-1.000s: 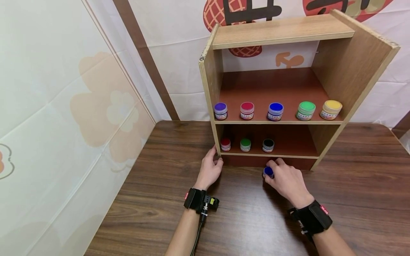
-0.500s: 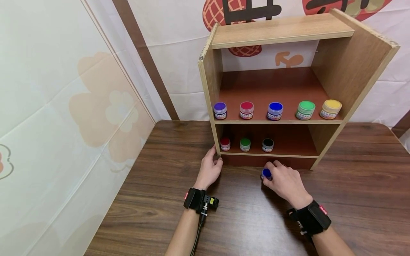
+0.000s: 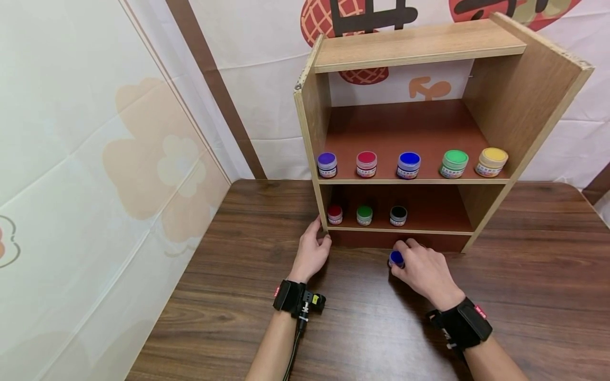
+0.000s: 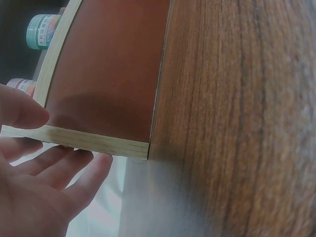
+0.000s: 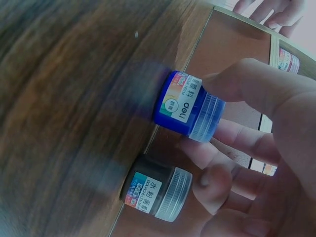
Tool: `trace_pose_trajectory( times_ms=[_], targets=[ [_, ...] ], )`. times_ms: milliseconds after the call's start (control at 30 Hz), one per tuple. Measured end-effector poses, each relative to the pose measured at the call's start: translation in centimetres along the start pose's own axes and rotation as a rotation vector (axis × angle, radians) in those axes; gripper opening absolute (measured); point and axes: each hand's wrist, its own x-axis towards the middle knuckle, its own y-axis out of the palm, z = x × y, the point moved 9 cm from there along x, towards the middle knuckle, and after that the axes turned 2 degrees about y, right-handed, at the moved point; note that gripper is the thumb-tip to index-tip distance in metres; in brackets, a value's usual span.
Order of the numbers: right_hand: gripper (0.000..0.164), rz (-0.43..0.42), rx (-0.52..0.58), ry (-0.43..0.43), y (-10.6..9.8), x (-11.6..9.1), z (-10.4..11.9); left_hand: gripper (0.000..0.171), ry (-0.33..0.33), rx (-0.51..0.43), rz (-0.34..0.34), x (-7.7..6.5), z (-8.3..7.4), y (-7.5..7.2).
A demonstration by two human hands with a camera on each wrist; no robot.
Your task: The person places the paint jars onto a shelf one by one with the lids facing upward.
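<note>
My right hand (image 3: 425, 270) pinches a small blue paint jar (image 5: 181, 102) with a clear lid between thumb and fingers. The jar is upright at the tabletop, just in front of the base of a wooden shelf unit (image 3: 419, 36). Beside it in the right wrist view stands a dark paint jar (image 5: 154, 188), near my curled fingers; in the head view the hand hides it. My left hand (image 3: 311, 255) holds the shelf's lower left corner. In the left wrist view its thumb lies over the front of the side panel (image 4: 98, 140), its fingers along the outer face.
Purple, red, blue (image 3: 408, 165), green and yellow (image 3: 492, 162) jars line the upper shelf. Red (image 3: 335, 215), green (image 3: 364, 215) and black (image 3: 398, 216) jars stand on the lower one. The brown table (image 3: 224, 296) meets a cloth-covered wall (image 3: 157, 127).
My right hand has shifted slightly left with the blue paint jar, then stayed there. The left hand keeps its place on the shelf corner.
</note>
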Motion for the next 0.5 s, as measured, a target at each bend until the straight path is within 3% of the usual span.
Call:
trace_pose_trajectory(
  times_ms=[500],
  targets=[
    [0.029,-0.015,-0.011,0.0,-0.53,0.06,0.07,0.057,0.018,0.003,-0.009,-0.07,-0.21,-0.05]
  ],
)
